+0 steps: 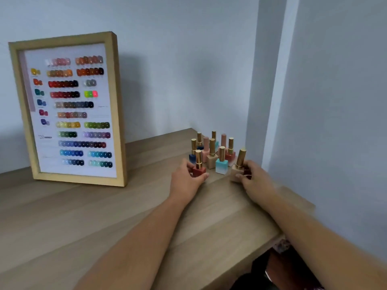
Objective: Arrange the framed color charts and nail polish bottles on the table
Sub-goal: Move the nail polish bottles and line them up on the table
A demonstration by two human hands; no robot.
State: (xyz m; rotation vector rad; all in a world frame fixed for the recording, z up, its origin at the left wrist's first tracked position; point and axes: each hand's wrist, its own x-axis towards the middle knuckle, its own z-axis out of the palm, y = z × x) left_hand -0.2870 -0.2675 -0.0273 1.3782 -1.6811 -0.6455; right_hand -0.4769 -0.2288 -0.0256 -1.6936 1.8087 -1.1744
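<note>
Left hand (184, 181) gripping red bottle (199, 171) (base hidden)

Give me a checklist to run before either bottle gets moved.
1. Left hand grips the red bottle: ok.
2. Right hand grips the beige bottle: ok.
3. Beige bottle upright: not ok, it tilts.
4. Other bottles, like the turquoise bottle, standing: ok.
5. Bare table in front to set down on: ok.
6. Framed color chart stably propped: cannot tell.
</note>
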